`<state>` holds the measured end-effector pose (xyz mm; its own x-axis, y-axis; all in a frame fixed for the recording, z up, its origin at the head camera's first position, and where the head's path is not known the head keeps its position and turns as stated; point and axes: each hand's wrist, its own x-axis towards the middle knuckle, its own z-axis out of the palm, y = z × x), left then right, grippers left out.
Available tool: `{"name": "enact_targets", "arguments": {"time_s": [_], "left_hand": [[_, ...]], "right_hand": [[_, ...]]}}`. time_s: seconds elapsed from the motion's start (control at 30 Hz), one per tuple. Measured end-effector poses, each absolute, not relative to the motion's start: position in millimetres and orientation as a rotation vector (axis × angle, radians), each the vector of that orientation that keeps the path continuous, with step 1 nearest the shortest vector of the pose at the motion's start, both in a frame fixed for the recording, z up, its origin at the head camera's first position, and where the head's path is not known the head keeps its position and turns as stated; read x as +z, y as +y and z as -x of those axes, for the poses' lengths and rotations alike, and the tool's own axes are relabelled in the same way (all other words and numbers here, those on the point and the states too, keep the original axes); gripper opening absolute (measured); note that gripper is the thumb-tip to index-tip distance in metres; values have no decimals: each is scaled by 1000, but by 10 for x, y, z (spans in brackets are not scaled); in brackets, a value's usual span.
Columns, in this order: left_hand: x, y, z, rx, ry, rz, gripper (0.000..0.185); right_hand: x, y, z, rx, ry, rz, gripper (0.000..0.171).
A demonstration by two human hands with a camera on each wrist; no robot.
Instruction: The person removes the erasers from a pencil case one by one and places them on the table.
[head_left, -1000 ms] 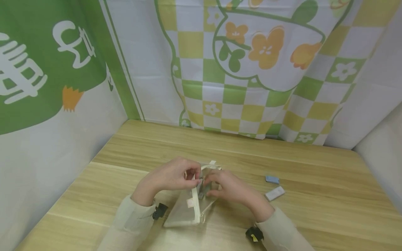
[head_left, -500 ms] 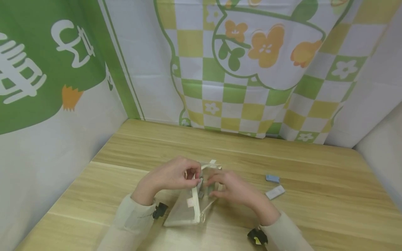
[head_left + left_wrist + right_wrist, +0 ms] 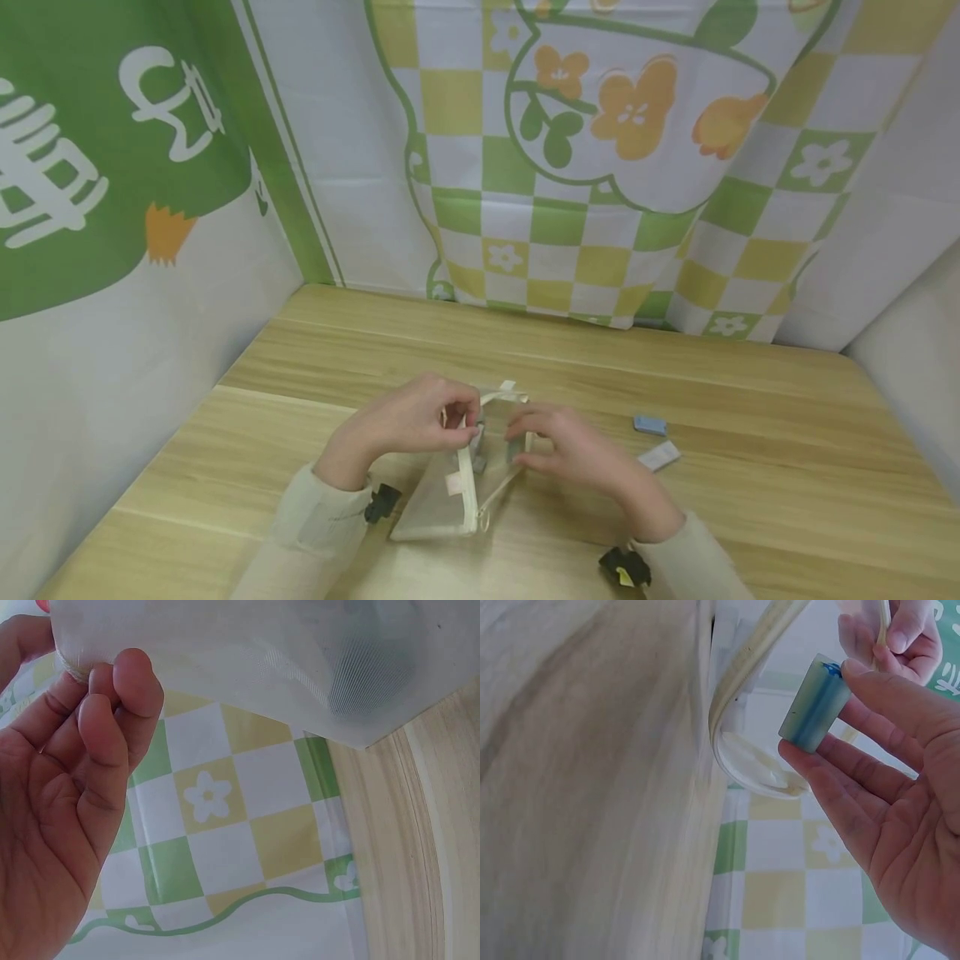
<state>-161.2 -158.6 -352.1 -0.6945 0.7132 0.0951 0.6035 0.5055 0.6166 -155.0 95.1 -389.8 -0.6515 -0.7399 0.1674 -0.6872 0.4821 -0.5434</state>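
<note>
Left hand [image 3: 408, 423] is pinching the rim of the mesh pouch [image 3: 450, 496] and holding its mouth up, while the bottom of the pouch sits on the counter [image 3: 750, 517]. Right hand [image 3: 573, 450] has its grip pinched on a small greenish eraser [image 3: 814, 703], thumb on one end and fingertips on the other, right at the pouch opening.

What I'd worry about: that pinch is only on the ends of the eraser, so if it bumps the zipper edge [image 3: 742, 671] it could easily pop out and land on the counter instead of inside. Also the pouch is floppy, and only one side of the rim is being held, so the mouth could sag shut.

The head view barely shows the eraser, since the fingers hide most of it. The right wrist view gives you its shape, the blue smudge on top and how close it is to the zipper. The left wrist view shows the fingers bunched on the mesh, with something dark already sitting inside. Only the head view shows two more erasers, a blue one [image 3: 649, 425] and a white one [image 3: 659, 456], lying to the right.
</note>
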Motion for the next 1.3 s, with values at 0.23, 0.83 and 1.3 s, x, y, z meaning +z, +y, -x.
{"name": "enact_targets", "arguments": {"time_s": [0.23,0.83,1.3], "left_hand": [[-3514,-1590,1606,944,2575,-1130,13],[-3514,-1592,1610,930,2584,-1135,14],[-3514,-1590,1606,935,2581,-1137,14]], "right_hand": [[-3902,1023,1534,-896,2646,1286,25],[-3885,1226,1512,-908,2680,1272,24],[-3864,1366,1500,-907,2744,1246,23]]}}
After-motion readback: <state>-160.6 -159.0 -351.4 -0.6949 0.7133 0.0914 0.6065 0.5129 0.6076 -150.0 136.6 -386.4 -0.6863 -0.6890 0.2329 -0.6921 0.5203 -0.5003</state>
